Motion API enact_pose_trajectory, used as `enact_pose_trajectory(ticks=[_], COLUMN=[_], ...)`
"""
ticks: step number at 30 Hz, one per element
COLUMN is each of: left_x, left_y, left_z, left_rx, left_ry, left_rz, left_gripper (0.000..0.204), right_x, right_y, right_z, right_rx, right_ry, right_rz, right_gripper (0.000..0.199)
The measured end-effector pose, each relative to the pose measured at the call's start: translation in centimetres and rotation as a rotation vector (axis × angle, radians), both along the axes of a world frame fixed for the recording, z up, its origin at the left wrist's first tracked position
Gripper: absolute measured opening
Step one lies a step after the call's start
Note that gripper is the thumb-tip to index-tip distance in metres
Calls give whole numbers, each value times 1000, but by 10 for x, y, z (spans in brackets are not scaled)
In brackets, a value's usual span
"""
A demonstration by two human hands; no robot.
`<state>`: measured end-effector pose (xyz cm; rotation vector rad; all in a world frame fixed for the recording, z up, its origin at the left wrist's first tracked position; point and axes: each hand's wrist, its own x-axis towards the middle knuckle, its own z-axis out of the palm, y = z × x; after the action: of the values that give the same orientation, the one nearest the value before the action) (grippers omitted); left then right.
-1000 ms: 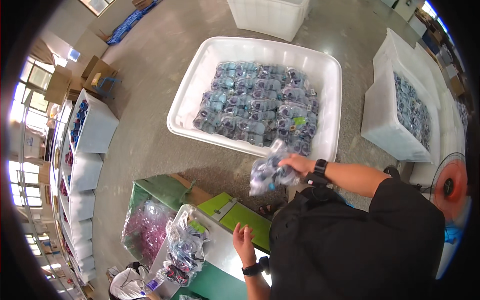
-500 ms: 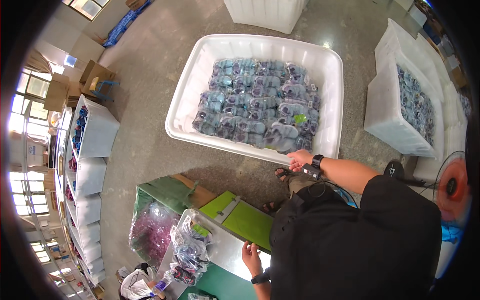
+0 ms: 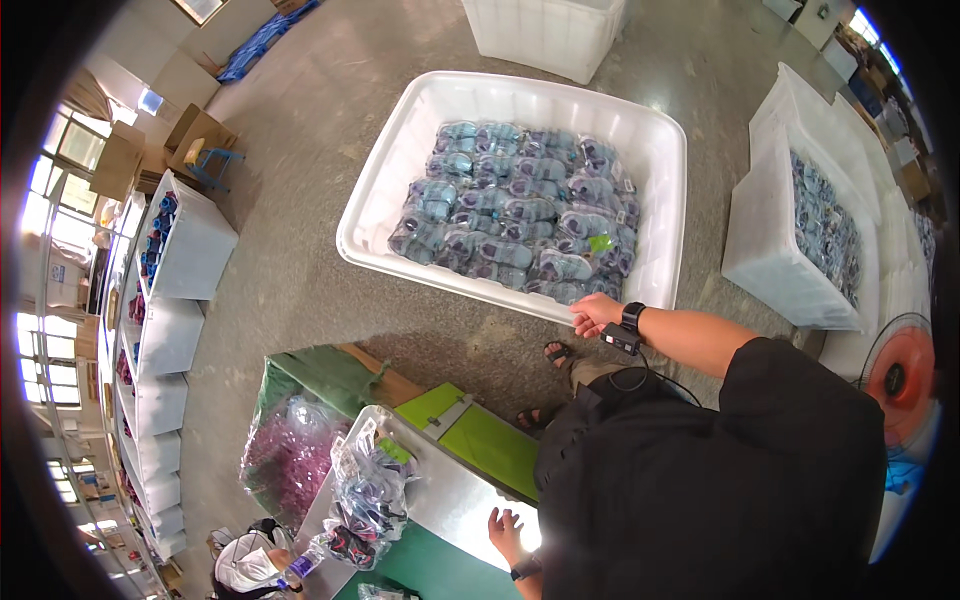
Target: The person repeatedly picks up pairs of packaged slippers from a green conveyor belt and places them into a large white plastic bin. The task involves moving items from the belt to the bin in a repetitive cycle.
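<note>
A large white plastic tub (image 3: 365, 185) stands on the floor, with rows of bagged blue-grey and purple shoes (image 3: 490, 205) inside. At its near rim is my right hand (image 3: 597, 313), its fingers curled closed over the edge. A black watch and a small black device with a cable sit at that wrist. My left hand (image 3: 507, 533) hovers by the shiny metal tabletop (image 3: 455, 490), fingers apart and nothing in them. Nearby on that table lie several clear-bagged shoes (image 3: 372, 490), one bag bearing a green label.
A lime-green panel (image 3: 480, 440) runs along the table beside my legs. Beyond it is an open green sack (image 3: 320, 385) of pink bagged items. White bins (image 3: 175, 340) line the left; another shoe-filled tub (image 3: 765, 220) and an orange fan (image 3: 895, 375) stand right.
The view has shifted slightly. My left hand has moved off the green panel's edge, and its fingers have spread. My right hand stays at the tub's rim.
</note>
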<state>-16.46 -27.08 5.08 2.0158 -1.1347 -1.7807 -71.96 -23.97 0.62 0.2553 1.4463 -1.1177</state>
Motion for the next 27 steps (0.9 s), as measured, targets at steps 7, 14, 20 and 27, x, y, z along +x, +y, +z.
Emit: enact_pose_trajectory(ticks=[7, 14, 20, 27], left_x=[47, 118, 225, 351], left_y=[10, -27, -38, -86], left_z=[-25, -16, -22, -30], left_rx=[-57, -384, -581, -811], left_ry=[4, -305, -619, -921], left_rz=[159, 70, 205, 334], left_gripper=[52, 49, 45, 48], right_x=[-5, -37, 15, 48], right_y=[9, 68, 32, -31], right_z=[-31, -110, -43, 11], right_rx=[-2, 221, 385, 225], right_ry=[175, 189, 325, 337], right_rz=[313, 213, 301, 494], right_gripper=[33, 33, 25, 23])
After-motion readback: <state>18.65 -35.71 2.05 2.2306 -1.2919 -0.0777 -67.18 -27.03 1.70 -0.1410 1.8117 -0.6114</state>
